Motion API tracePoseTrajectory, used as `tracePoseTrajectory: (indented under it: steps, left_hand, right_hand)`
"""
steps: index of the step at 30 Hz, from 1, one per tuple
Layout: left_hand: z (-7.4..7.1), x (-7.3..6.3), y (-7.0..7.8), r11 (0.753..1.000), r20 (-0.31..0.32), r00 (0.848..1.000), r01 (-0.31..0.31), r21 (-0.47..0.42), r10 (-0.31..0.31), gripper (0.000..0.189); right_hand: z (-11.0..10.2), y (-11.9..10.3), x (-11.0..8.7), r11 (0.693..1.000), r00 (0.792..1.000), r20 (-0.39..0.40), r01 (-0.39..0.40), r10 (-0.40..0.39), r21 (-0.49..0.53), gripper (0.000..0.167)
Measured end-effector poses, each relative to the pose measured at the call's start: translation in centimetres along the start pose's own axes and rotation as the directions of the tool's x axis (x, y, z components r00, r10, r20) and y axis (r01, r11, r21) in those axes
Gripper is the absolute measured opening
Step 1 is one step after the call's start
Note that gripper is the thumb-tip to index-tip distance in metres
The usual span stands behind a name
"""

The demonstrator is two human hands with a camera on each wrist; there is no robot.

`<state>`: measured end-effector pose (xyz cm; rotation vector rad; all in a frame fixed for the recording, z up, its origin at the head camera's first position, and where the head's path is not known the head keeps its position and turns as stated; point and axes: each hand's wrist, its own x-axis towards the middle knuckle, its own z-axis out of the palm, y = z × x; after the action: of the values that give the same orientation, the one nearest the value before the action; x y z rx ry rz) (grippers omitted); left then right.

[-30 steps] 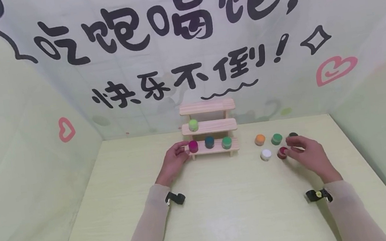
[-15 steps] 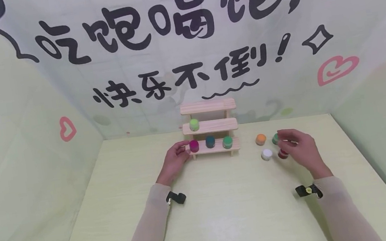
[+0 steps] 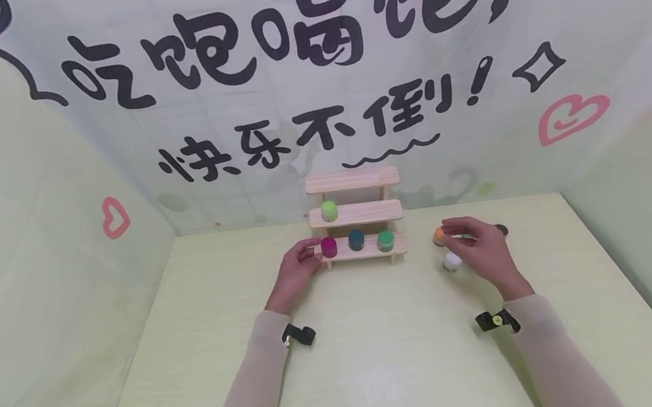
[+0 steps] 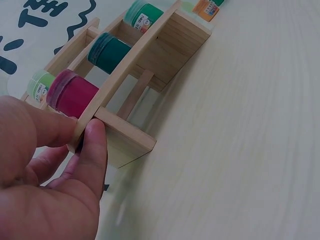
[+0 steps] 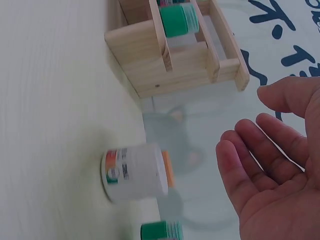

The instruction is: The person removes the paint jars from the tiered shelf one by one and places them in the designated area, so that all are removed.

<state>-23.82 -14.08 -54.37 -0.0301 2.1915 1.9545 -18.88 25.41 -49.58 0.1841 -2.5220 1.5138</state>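
Note:
A small three-step wooden rack (image 3: 358, 213) stands by the back wall. My left hand (image 3: 294, 278) pinches the left end of its lowest board between thumb and fingers, as the left wrist view shows. Beside those fingers sits a magenta paint jar (image 4: 72, 93), with a teal jar (image 3: 356, 240) and a green jar (image 3: 385, 241) along the same step. A light green jar (image 3: 329, 211) stands on the middle step. My right hand (image 3: 484, 257) hovers above the loose jars, fingers loosely bent and holding nothing. Nearest it are a white jar (image 5: 134, 172) and an orange jar (image 3: 438, 237).
Right of the rack, a dark jar (image 3: 501, 230) stands on the pale table (image 3: 383, 354). A green jar (image 5: 160, 230) shows at the bottom of the right wrist view. The right hand hides part of this group. A printed cloth wall (image 3: 264, 108) closes off the back.
My right hand has moved left, from the dark red and dark jars to over the orange and white ones, and now covers the dark red jar. The left hand keeps its hold on the rack.

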Motion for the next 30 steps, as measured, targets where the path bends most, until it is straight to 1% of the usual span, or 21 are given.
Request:
tracePoseTrajectory:
  steps: [8, 12, 19, 23, 28, 30]
  left_hand:
    - [0.4, 0.0, 0.0, 1.000, -0.002, 1.000, -0.004, -0.020, 0.004, 0.039]
    - [0.4, -0.1, -0.1, 1.000, -0.003, 1.000, -0.004, -0.022, 0.004, 0.040]
    - [0.4, -0.2, -0.1, 0.999, 0.002, 1.000, -0.010, -0.034, 0.010, 0.041]
    - [0.3, -0.2, -0.1, 0.999, 0.002, 1.000, -0.002, -0.045, 0.002, 0.040]
    - [0.2, 0.0, -0.1, 0.999, 0.007, 1.000, -0.006, -0.043, 0.006, 0.041]
    - [0.1, 0.1, -0.1, 0.999, 0.008, 1.000, -0.009, -0.040, 0.009, 0.040]
  right_hand:
    - [2.3, -1.2, 1.0, 0.999, 0.998, 0.038, -0.050, 0.050, -0.007, 0.039]
    - [3.3, -2.0, 1.7, 0.998, 0.996, 0.067, -0.059, 0.059, 0.001, 0.039]
    - [5.3, -3.3, 3.0, 0.998, 0.998, 0.068, -0.008, 0.004, 0.063, 0.036]
    - [6.6, -4.1, 3.6, 0.995, 0.997, 0.076, 0.015, -0.023, 0.103, 0.034]
    - [7.9, -4.9, 4.6, 0.991, 0.993, 0.091, 0.068, -0.079, 0.118, 0.034]
    - [8.4, -5.4, 5.1, 0.990, 0.991, 0.096, 0.077, -0.088, 0.117, 0.033]
